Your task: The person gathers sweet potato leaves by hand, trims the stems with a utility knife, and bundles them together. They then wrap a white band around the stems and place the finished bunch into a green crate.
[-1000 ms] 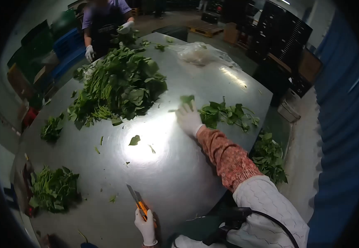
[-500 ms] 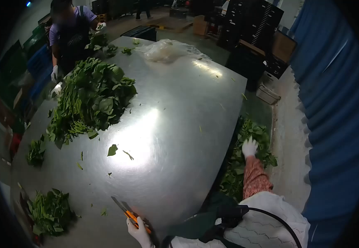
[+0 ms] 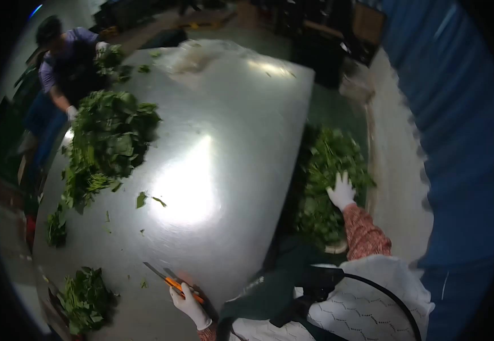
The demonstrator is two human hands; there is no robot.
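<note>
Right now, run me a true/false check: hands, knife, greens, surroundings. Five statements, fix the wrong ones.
1. The left hand holds an orange-handled knife. True.
2. The right hand lies on the metal table. False: it is at the greens beside the table.
3. The knife's blade is fully retracted. False: it sticks out of the handle.
4. A loose leaf lies on the table. True.
5. The blue curtain is at picture left. False: picture right.

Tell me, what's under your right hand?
Leafy greens spread beneath and around the white-gloved right hand, beside the metal table. The bit right under the palm, and whatever is below the greens, are covered up.
</note>
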